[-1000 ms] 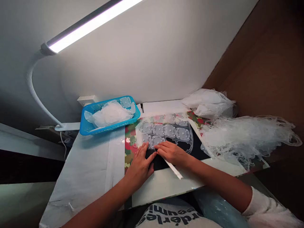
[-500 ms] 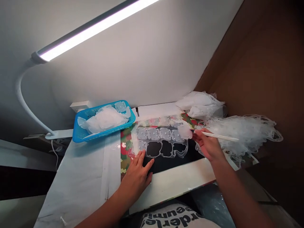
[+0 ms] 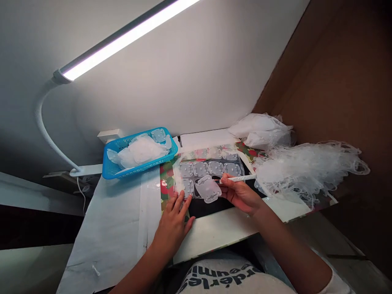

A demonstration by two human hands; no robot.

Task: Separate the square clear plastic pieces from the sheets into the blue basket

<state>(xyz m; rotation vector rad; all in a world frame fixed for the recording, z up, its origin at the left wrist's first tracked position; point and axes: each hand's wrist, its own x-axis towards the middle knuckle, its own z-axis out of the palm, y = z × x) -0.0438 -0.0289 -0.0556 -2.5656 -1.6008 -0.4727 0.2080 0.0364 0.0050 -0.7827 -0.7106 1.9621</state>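
Note:
My right hand (image 3: 240,195) pinches a slim white-handled tool (image 3: 241,178) whose narrow tip points left. A frosted translucent plastic piece (image 3: 208,190) with rounded tabs is at the same fingertips, held over the black board (image 3: 211,209). Whether the tool's tip touches this piece is hard to tell. Flat on the lower left of a clear sheet of similar shapes (image 3: 200,168) rests my left hand (image 3: 173,218), its fingers spread. Rows of these shapes lie on the board beyond both hands.
A blue basket (image 3: 141,166) of translucent pieces (image 3: 142,149) stands at the back left. Tangled clear plastic offcuts (image 3: 306,171) are heaped on the right, with a white plastic bag (image 3: 263,128) behind. A lit lamp (image 3: 128,41) hangs above; a cardboard wall (image 3: 337,81) borders the right.
My right hand has moved left and nearer to me with the tool and the translucent piece. Loose film outlines at the sheet's lower right no longer show. My left hand stays on the sheet.

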